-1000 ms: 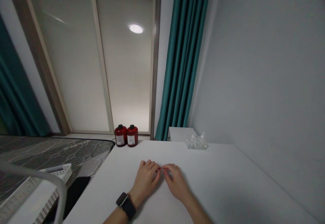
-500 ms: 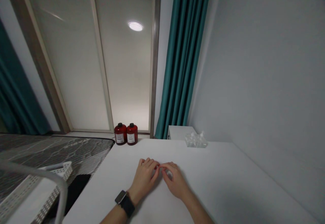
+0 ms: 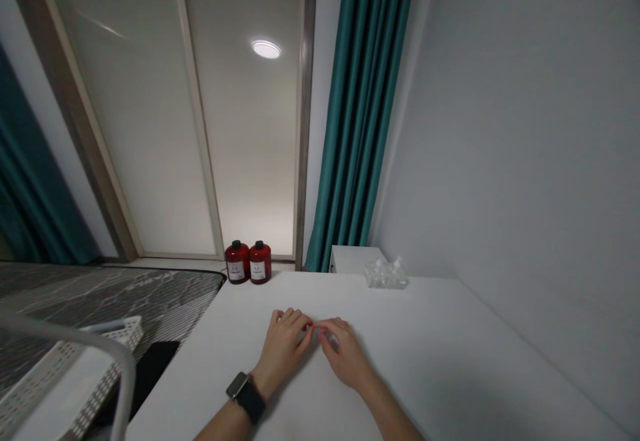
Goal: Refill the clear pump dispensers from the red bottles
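Note:
Over the middle of the white table (image 3: 400,361), my left hand (image 3: 284,342) and my right hand (image 3: 345,353) meet at the fingertips. The left thumb and fingers are pinched together, and a dark watch (image 3: 246,395) is strapped on that wrist. My right hand is curved, with thumb and index finger drawn close in a pinch beside the left fingertips. Whatever lies between the fingertips, if anything, is too small to make out.
Two dark red bottles (image 3: 237,262) with black caps and white labels stand at the table's far left corner. A crumpled clear plastic bag (image 3: 386,273) lies at the back right, before a white cabinet (image 3: 355,257). Lower left are a white basket (image 3: 133,337) and a grey curved bar (image 3: 127,374).
Both hands stay in the same pinched pose, fingertips together. The whole view has shifted by only a few pixels.

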Demonstrator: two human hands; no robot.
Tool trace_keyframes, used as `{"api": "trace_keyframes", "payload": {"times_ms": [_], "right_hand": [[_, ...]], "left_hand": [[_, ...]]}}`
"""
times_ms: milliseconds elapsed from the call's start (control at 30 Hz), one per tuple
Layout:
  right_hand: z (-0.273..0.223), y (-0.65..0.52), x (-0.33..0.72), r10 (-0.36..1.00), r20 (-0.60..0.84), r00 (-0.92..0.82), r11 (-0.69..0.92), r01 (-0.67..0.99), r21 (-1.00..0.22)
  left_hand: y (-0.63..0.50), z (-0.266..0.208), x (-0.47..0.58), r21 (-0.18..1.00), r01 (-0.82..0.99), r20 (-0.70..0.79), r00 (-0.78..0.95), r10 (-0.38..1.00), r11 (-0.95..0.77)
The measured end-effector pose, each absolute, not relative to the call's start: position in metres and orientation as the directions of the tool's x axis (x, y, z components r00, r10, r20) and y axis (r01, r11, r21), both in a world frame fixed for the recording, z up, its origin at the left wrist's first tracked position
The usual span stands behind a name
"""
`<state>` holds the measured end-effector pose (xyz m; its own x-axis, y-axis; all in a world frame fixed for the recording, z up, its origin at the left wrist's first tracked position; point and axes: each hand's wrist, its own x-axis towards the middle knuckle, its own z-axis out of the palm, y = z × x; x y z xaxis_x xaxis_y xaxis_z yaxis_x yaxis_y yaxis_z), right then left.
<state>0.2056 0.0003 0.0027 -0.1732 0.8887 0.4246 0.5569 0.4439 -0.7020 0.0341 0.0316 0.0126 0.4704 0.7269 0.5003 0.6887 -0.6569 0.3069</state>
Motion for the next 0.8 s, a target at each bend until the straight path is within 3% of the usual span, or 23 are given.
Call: {"api": "trace_keyframes", "payload": {"times_ms": [800], "right_hand": [[-0.0004,0.0009,0.2068,0.895,0.415,-0.16,0.426,0.578,-0.696]], "left_hand": [[0.0327,0.0086,0.0347,0.294,0.671,0.509,0.493,0.705,-0.681]]}}
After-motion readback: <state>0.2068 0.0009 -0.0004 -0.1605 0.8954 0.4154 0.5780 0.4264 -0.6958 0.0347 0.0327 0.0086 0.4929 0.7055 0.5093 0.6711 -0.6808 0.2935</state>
